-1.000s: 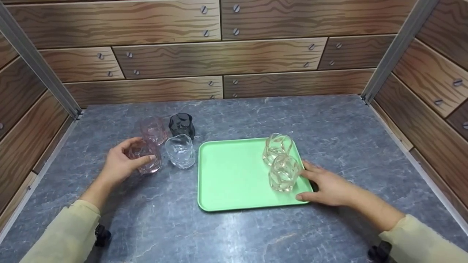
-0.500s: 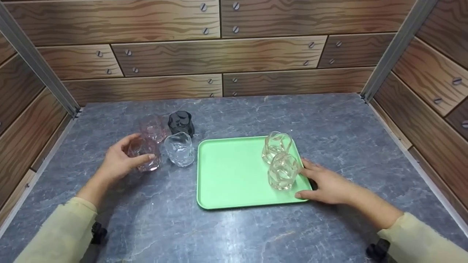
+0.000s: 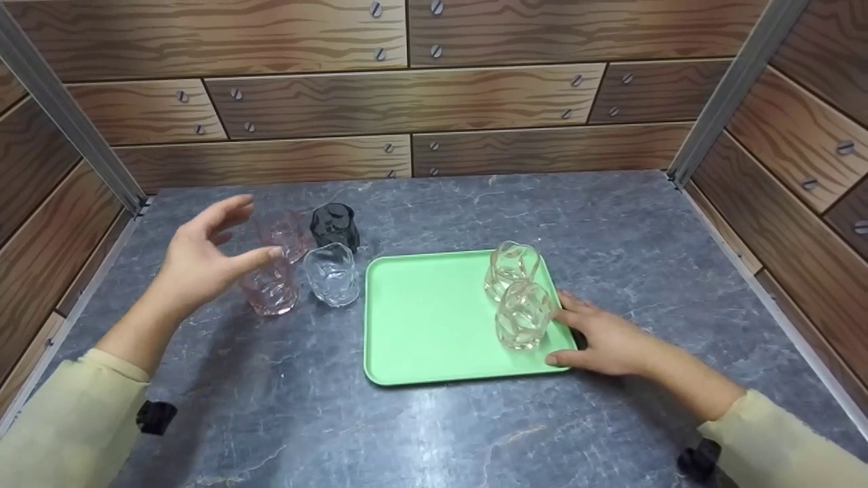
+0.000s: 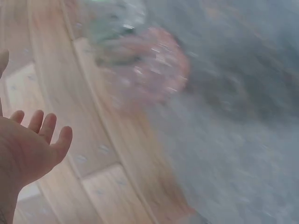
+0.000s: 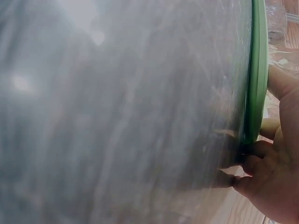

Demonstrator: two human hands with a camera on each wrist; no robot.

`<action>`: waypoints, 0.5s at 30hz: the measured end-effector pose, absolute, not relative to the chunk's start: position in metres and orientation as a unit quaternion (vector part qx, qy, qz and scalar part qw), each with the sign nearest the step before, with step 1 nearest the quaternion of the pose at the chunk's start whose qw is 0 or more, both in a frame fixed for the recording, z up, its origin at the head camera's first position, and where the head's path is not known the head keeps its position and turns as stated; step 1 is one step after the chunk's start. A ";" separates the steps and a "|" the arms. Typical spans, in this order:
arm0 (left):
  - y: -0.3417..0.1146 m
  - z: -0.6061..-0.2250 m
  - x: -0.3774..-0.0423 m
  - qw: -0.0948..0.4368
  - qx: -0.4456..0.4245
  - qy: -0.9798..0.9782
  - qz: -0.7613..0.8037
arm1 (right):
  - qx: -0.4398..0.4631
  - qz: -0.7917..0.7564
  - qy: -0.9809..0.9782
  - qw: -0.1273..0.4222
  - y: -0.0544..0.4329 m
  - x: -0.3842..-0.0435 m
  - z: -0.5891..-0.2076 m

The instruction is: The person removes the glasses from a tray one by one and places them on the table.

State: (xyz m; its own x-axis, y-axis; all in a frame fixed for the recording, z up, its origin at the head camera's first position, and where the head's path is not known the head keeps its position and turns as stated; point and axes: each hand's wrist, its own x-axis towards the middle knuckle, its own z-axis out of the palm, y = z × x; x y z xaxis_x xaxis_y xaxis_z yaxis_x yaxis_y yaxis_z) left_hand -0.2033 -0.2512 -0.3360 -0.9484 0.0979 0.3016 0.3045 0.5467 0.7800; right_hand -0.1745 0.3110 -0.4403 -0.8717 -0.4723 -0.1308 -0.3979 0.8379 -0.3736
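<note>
In the head view my left hand [image 3: 203, 257] is raised with fingers apart, just above and left of the nearer pink glass [image 3: 271, 291]. Nothing is in its grasp; the left wrist view shows the spread fingers [image 4: 49, 126] and a blurred pink glass [image 4: 154, 70]. A second pink glass [image 3: 285, 234] stands behind, partly hidden. Beside them are a clear glass [image 3: 332, 278] and a dark grey glass [image 3: 335, 227]. My right hand [image 3: 603, 339] holds the right edge of the green tray [image 3: 434, 318], which bears two faintly yellowish glasses [image 3: 523, 318] near that edge.
The tray lies flat on a grey marbled tabletop [image 3: 434, 434], with the clear glass close to its left side. Wood-patterned walls [image 3: 407, 102] close off the back and sides, with grey metal posts [image 3: 712, 95] at the corners.
My left hand has let go of the nearer pink glass and lifted up and to the left. The glass stays on the table. My right hand remains at the tray's edge.
</note>
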 end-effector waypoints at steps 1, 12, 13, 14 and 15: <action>-0.244 -0.331 -0.202 0.111 -0.125 -0.870 -0.464 | -0.227 -0.170 0.952 0.111 0.311 -0.174 -0.441; -0.138 -0.326 -0.197 0.046 -0.244 -0.845 -0.474 | -0.239 -0.174 0.950 0.104 0.311 -0.175 -0.441; -0.128 -0.327 -0.197 0.038 -0.253 -0.843 -0.473 | -0.239 -0.174 0.950 0.103 0.311 -0.175 -0.441; -0.119 -0.329 -0.197 0.029 -0.261 -0.842 -0.472 | -0.240 -0.174 0.950 0.103 0.311 -0.176 -0.441; -0.109 -0.331 -0.198 0.022 -0.269 -0.840 -0.470 | -0.239 -0.174 0.950 0.102 0.312 -0.176 -0.441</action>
